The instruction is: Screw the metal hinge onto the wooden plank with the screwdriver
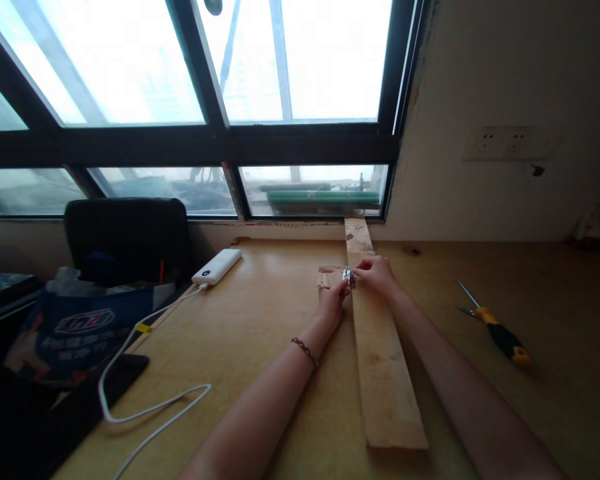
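Desk point(260, 320): pale wood, window point(305, 145) at twelve o'clock.
Left hand point(334, 299): fingertips nearly closed on metal fitting point(349, 275); light, steady pinch suits.
Right hand point(379, 273): fingertips drawn together beside it, grip unclear.
Board point(383, 360): fitting at its left edge; flat contact would limit rocking.
Screwdriver point(501, 335): four o'clock from fingers.

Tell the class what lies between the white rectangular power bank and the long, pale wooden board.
The head view shows bare yellowish tabletop, then a short light-brown wooden piece and the left hand, beside the board.
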Motion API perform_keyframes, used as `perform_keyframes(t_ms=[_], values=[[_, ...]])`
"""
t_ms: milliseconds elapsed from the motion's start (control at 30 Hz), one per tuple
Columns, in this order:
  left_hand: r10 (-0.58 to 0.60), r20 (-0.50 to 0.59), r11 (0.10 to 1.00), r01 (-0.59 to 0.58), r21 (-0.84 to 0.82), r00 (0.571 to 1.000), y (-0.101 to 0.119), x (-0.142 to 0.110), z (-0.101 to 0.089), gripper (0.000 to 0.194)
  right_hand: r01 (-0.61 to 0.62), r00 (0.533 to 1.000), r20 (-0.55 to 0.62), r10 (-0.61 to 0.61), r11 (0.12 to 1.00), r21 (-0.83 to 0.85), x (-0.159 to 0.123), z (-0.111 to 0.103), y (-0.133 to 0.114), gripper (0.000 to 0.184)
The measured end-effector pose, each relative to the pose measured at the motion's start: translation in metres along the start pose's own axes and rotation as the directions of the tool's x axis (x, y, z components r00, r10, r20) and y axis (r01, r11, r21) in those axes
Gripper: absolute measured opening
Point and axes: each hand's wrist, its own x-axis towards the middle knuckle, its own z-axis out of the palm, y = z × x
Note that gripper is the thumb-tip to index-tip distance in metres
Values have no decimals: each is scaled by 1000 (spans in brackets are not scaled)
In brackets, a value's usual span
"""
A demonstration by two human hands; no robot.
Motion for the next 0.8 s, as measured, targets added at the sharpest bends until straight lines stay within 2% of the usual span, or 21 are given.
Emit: perform_keyframes(t_ms=[133, 433, 800], values=[[-15, -32, 1000, 15, -12, 999, 0, 1, 0, 24, 3, 1000, -2, -3, 1000, -23, -2, 1, -3, 12], [-35, -14, 999, 35, -22, 999, -6, -4, 0, 30, 126, 992, 28, -124, 987, -97, -3, 1, -7, 10], [-75, -66, 996, 71, -63, 995, -14, 0, -1, 28, 150, 982, 109, -153, 988, 34, 0, 2, 8, 10]])
